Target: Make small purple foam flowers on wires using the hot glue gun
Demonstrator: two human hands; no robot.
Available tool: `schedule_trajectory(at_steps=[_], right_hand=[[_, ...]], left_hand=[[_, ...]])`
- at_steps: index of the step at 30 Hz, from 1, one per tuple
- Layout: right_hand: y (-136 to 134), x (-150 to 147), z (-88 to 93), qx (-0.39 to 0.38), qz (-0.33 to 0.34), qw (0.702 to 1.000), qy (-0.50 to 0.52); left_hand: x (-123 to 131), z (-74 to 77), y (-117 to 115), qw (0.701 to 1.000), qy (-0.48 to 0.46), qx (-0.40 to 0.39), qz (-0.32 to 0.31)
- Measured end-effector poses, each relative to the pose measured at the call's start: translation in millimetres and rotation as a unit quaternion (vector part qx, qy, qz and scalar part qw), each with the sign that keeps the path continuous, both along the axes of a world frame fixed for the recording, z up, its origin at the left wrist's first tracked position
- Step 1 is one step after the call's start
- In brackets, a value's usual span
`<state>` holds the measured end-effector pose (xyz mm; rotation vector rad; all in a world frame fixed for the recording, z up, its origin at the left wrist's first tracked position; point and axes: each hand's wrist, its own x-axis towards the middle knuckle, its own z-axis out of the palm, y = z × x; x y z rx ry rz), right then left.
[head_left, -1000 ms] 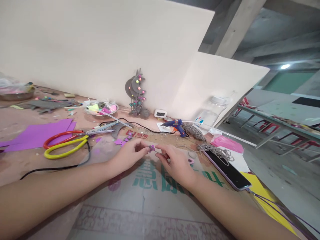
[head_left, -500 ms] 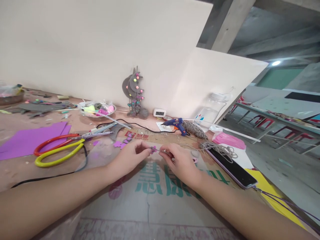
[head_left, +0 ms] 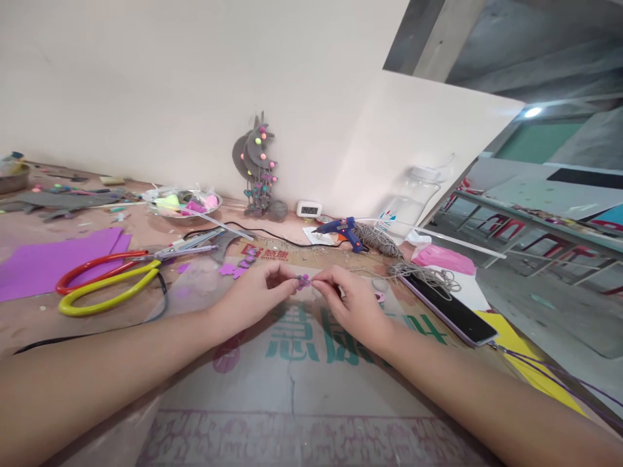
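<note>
A small purple and grey flower-shaped piece (head_left: 304, 281) is pinched between the thumb and forefinger of my left hand (head_left: 263, 292), above the plastic-covered board. My right hand (head_left: 350, 298) has its thumb and forefinger pressed together at the piece's right side, closed on thin grey yarn that the fingertips mostly hide. Just behind my left hand lie purple flower cutouts (head_left: 228, 268) and a row of small grey and purple pieces (head_left: 247, 261). A loose bundle of grey yarn (head_left: 428, 275) rests to the right, partly over a phone (head_left: 452, 308).
Red-and-yellow-handled scissors (head_left: 109, 295) and purple sheets (head_left: 58, 263) lie left. Behind are a bowl (head_left: 182, 217), a moon-shaped hanging ornament (head_left: 256, 165), a digital clock (head_left: 309, 209), a blue glue gun (head_left: 341, 230) and a clear bottle (head_left: 411, 201). A black cord crosses the table.
My right fingertips have come closer to the flower piece, which shows more of its purple side. The view has shifted a little, so the background sits higher.
</note>
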<state>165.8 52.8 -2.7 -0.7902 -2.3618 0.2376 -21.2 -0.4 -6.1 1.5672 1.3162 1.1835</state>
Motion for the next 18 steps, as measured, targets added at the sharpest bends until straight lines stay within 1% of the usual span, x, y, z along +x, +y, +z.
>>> schedule_trajectory(at_steps=[3,7,10,13,15,18], right_hand=[[-0.3,-1.9,-0.2,-0.034,-0.004,0.999,0.02],[0.8,-3.6,-0.2,-0.064,0.018,0.997,0.034],[1.6,-4.2,-0.8,-0.074,0.02,0.996,0.035],[2.3,-4.3,-1.4,-0.079,0.019,0.996,0.033],[2.5,-3.7,-1.0,-0.082,0.023,0.996,0.032],[1.9,-1.9,0.8,-0.083,0.017,0.996,0.041]], left_hand=[[-0.7,-1.9,1.4,0.999,-0.028,-0.002,-0.019],[-2.1,-5.0,5.1,0.997,-0.055,-0.02,-0.042],[-2.8,-5.9,6.6,0.995,-0.073,-0.03,-0.058],[-3.6,-5.9,6.9,0.994,-0.069,-0.027,-0.078],[-4.1,-6.0,7.0,0.995,-0.056,-0.021,-0.078],[-4.4,-6.0,6.4,0.997,-0.053,-0.023,-0.044]])
